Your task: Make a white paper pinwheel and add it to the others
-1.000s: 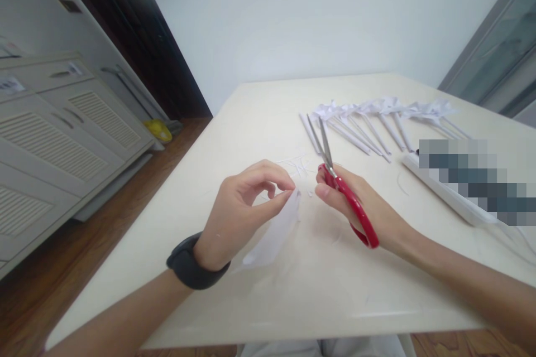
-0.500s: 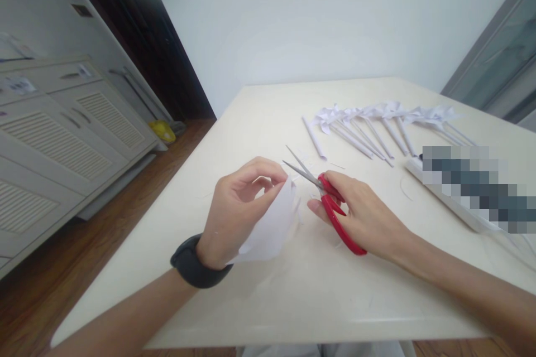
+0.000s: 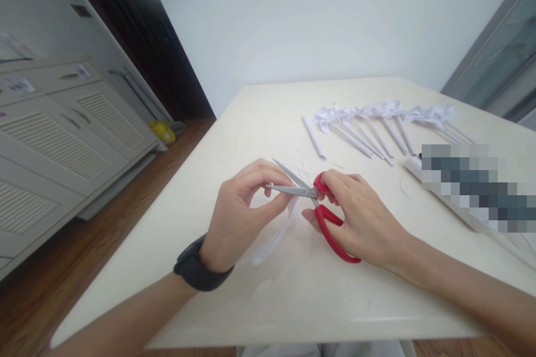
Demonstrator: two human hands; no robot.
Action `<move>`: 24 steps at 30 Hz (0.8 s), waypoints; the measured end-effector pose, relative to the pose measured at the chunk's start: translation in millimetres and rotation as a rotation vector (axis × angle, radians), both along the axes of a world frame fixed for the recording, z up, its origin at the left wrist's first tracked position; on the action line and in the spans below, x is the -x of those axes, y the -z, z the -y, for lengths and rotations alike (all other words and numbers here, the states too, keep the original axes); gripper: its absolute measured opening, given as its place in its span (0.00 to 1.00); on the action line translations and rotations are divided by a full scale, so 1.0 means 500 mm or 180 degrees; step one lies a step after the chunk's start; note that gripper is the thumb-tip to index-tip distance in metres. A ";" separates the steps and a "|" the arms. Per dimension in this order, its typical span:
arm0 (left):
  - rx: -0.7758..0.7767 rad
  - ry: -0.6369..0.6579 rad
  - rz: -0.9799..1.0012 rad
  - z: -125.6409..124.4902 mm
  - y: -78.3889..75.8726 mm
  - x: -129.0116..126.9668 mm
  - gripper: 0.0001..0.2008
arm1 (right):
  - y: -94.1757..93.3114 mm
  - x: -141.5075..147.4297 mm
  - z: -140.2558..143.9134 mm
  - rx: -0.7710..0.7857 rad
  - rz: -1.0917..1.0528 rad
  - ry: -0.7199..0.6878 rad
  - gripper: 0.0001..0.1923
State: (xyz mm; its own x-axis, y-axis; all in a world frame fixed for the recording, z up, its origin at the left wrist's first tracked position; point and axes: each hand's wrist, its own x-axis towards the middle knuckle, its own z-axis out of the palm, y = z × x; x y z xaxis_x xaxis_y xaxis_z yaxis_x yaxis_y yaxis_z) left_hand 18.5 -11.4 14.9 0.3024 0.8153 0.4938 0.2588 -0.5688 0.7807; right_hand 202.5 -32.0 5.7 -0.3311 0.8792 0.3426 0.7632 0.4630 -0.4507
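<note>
My left hand (image 3: pixel 247 209) pinches a thin white piece of paper (image 3: pixel 274 237), which hangs below the fingertips and is seen nearly edge-on. In my right hand (image 3: pixel 362 215) is a pair of scissors with red handles (image 3: pixel 330 234), the blades parted and pointing left. The blades lie across the paper's upper edge, close to my left fingertips. Whether they touch the fingers or the paper, I cannot tell. Thin white paper strips (image 3: pixel 305 164) lie on the table just behind the blades.
Farther back on the white table (image 3: pixel 234 139) lie several white paper pinwheels (image 3: pixel 389 114) with rolled sticks, and a single rolled paper tube (image 3: pixel 313 136). To the right, a white object (image 3: pixel 444 195) is partly blurred out. Louvred cabinets (image 3: pixel 62 134) stand at the left.
The scissors have moved left and slightly down, bringing their blades over the paper at my left fingertips. The paper has turned from showing its face to nearly edge-on.
</note>
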 end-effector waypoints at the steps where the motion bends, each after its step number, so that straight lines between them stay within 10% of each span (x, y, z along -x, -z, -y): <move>1: 0.0022 -0.0004 -0.0017 0.000 -0.001 0.001 0.05 | 0.000 0.000 -0.001 -0.0056 0.0049 -0.0001 0.09; 24: 0.0310 0.0094 0.0185 0.003 0.001 -0.003 0.05 | 0.007 -0.002 0.000 -0.0292 0.0274 -0.0009 0.09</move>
